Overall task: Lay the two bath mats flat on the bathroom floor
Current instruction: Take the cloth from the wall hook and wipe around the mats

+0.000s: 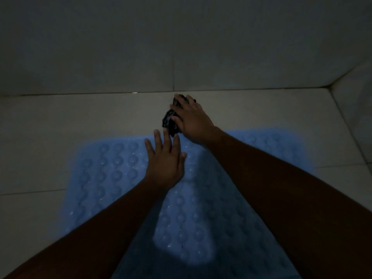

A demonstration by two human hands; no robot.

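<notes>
A light blue rubber bath mat with rows of round suction cups lies spread on the pale tiled floor, reaching from the middle of the view to the bottom edge. My left hand rests flat on the mat's far edge, fingers spread. My right hand is just beyond that edge, closed over a small dark patterned bundle that touches the floor. What the bundle is cannot be told in the dim light. A second mat is not clearly seen.
The tiled wall rises right behind the hands, meeting the floor along a grout line. A raised tiled ledge or side wall runs along the right. The room is dark, with a brighter patch on the mat between my arms.
</notes>
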